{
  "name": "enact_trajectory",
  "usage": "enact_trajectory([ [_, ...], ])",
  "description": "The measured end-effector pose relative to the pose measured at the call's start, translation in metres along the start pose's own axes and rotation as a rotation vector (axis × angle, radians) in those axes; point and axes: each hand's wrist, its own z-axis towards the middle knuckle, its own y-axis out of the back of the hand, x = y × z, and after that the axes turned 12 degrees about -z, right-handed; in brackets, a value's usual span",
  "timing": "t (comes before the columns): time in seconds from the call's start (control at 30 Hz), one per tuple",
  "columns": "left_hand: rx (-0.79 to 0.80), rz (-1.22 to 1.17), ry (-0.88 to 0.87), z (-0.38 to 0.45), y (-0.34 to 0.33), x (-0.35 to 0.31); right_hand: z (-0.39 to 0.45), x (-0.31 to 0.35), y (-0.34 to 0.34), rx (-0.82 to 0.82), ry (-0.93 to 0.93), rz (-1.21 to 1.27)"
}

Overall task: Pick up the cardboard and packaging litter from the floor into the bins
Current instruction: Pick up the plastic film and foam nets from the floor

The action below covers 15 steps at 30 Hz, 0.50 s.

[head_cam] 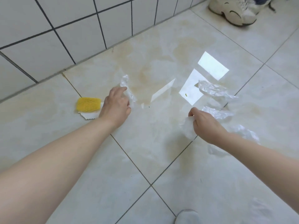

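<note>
- The floor (pixel 145 151) is glossy pale tile with dark grout lines and tan stains near the wall.
- A yellow foam net sleeve (pixel 88 103) lies near the wall, on top of a white serrated-edged paper scrap (pixel 89 116).
- Crumpled clear plastic wrap (pixel 215 90) lies right of centre; another clear piece (pixel 217 114) lies just below it.
- More clear plastic (pixel 247 134) lies further right.
- A white sneaker (pixel 233 11) stands at the far right corner.

A bright yellow foam net (pixel 88 104) with a mesh pattern lies on glossy cream floor tiles (pixel 161 159) mottled with tan stains, beside white wall tiles (pixel 48 46) gridded in dark grout, clear crinkled plastic (pixel 215 91) and off-white shoes (pixel 234 10).
</note>
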Motion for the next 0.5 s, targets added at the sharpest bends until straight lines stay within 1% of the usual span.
enact_trajectory([
  [0.07,0.063,-0.006,0.047,0.008,-0.009,-0.003,-0.003,-0.016,0.0,-0.105,-0.049,0.033],
  [0.13,0.118,0.025,0.046,0.012,-0.017,-0.005,-0.002,-0.029,0.001,-0.246,-0.062,0.015],
  [0.2,0.152,0.038,0.053,0.014,-0.022,-0.007,0.0,-0.037,0.001,-0.308,-0.094,-0.007],
  [0.23,0.157,0.034,0.056,0.017,-0.024,-0.007,0.003,-0.041,0.0,-0.296,-0.125,-0.025],
  [0.27,0.155,0.027,0.068,0.021,-0.026,-0.007,0.008,-0.046,-0.002,-0.25,-0.151,-0.052],
  [0.33,0.16,0.01,0.106,0.025,-0.027,-0.007,0.021,-0.052,-0.005,-0.057,-0.217,-0.09],
  [0.4,0.184,-0.005,0.121,0.029,-0.028,-0.004,0.03,-0.054,-0.007,0.112,-0.306,-0.061],
  [0.43,0.187,-0.016,0.118,0.031,-0.028,-0.003,0.033,-0.053,-0.009,0.156,-0.335,-0.044],
  [0.5,0.146,-0.038,0.105,0.031,-0.029,-0.002,0.034,-0.05,-0.015,0.178,-0.343,-0.046],
])
